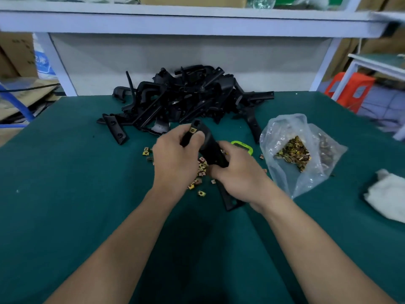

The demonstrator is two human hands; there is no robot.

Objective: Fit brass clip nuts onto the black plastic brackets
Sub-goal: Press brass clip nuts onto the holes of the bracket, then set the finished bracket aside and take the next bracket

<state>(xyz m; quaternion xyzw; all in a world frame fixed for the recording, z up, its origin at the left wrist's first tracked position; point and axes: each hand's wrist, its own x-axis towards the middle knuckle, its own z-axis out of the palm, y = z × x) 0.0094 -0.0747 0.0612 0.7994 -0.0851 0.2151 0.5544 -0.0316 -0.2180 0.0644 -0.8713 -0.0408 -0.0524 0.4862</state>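
A long black plastic bracket (209, 148) runs from above my hands down to the green mat, tilted. My right hand (237, 172) grips its middle. My left hand (175, 159) pinches a brass clip nut (193, 130) against the bracket's upper end. Several loose brass clip nuts (201, 170) lie on the mat under and between my hands. A heap of black brackets (186, 99) sits at the back of the table.
A clear plastic bag (300, 150) holding many brass clip nuts lies at the right. A green-edged small device (243, 147) sits behind my right hand. White cloth (388, 194) lies at the far right. A shelf frame (197, 20) crosses overhead.
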